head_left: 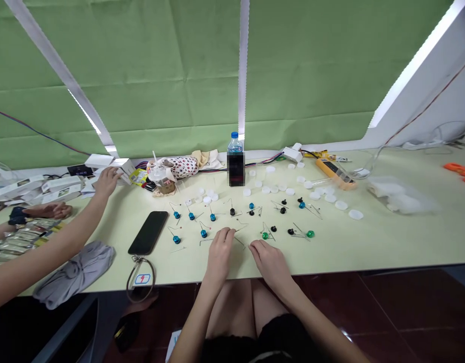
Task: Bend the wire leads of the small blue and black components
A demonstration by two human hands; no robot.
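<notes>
My left hand (pixel 221 249) is closed in a pinch at the front middle of the table, with a thin bent metal wire (pixel 241 228) coming out at its fingertips. To its right, my right hand (pixel 269 258) has thumb and fingers pressed together. What it grips, if anything, is too small to make out. A thin metal rod (pixel 240 243) shows between the hands. Left of them stand several blue knobs with bent wires, one a blue knob (pixel 204 233). Beyond and to the right are a black knob (pixel 233 212), a green knob (pixel 265 235) and another green knob (pixel 310 234).
White plastic discs (pixel 289 191) lie behind the knobs, near a bottle (pixel 235 146) and an orange multimeter (pixel 335 173). A phone (pixel 148 233) and grey cloth (pixel 79 269) are to the left. Another person's hand (pixel 107 182) touches a white box (pixel 123 169).
</notes>
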